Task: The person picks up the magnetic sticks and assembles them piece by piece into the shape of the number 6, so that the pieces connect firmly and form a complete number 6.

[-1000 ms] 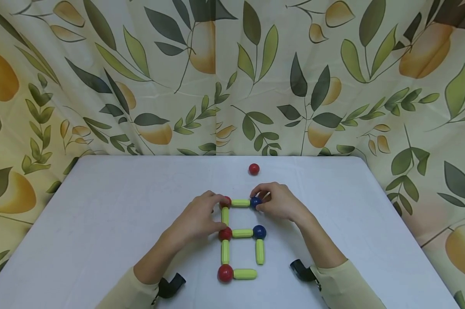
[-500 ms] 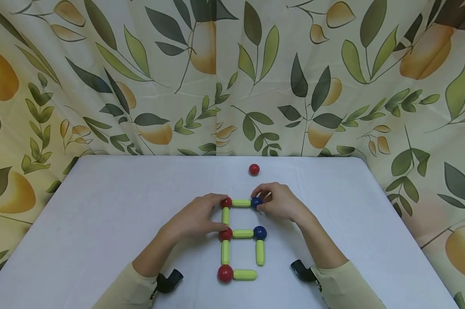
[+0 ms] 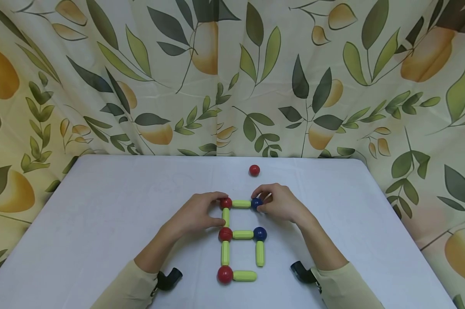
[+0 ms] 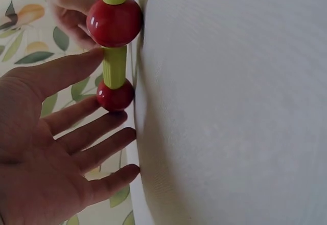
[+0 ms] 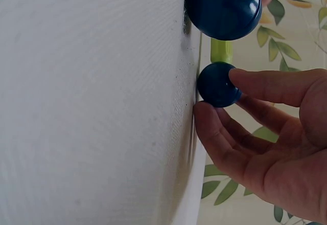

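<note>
A flat figure of red balls, blue balls and yellow-green rods lies on the table. My left hand (image 3: 195, 213) is at its far left corner, fingers spread and fairly straight. Its fingertips touch the far red ball (image 4: 115, 95), while the thumb tip lies by the short rod (image 4: 115, 67) just beyond the middle red ball (image 3: 225, 234). At the far right corner, my right hand (image 3: 280, 201) pinches a blue ball (image 5: 218, 85) between thumb and curled fingers. A rod (image 3: 241, 204) joins that ball to the far red one. The nearer blue ball (image 3: 260, 234) stands untouched.
A loose red ball (image 3: 254, 170) lies beyond the figure, near the far edge of the white table (image 3: 101, 206). Toward the front are the near red ball (image 3: 225, 274) and its rod (image 3: 245, 276). A patterned curtain (image 3: 232, 86) hangs behind.
My left thumb has lifted away from the middle red ball, and the left fingers have drawn back slightly to the left. The right hand keeps its pinch on the blue ball.
</note>
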A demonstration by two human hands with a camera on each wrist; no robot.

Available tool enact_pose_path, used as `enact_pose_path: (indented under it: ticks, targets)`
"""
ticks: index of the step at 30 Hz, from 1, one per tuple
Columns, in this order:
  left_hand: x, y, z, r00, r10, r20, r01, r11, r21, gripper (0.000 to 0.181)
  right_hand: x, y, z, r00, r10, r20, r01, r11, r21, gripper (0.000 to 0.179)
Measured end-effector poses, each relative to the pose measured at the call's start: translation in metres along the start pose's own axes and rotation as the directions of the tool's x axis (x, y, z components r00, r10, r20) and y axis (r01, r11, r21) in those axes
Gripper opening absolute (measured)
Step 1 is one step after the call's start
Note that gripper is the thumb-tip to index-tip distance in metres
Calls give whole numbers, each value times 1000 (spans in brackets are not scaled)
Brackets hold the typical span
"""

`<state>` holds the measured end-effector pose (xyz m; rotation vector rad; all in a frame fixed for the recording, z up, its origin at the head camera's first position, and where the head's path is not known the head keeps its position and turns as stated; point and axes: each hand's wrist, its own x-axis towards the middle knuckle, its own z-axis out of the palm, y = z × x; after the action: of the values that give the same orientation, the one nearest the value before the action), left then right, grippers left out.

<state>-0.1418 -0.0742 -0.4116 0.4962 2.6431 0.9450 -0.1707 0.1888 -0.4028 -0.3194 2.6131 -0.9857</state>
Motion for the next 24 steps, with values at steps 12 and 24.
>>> enact_pose_path:
  ticks: [12, 24]
  targets:
    - [6, -7, 1, 998, 13, -60, -18, 997, -80, 48, 0, 1, 0, 1000, -1, 2, 1, 1000, -3, 27]
    - [16, -10, -3, 999, 0, -51, -4, 997, -78, 38, 1, 1, -4, 1000, 1, 23, 0, 1000, -4, 31]
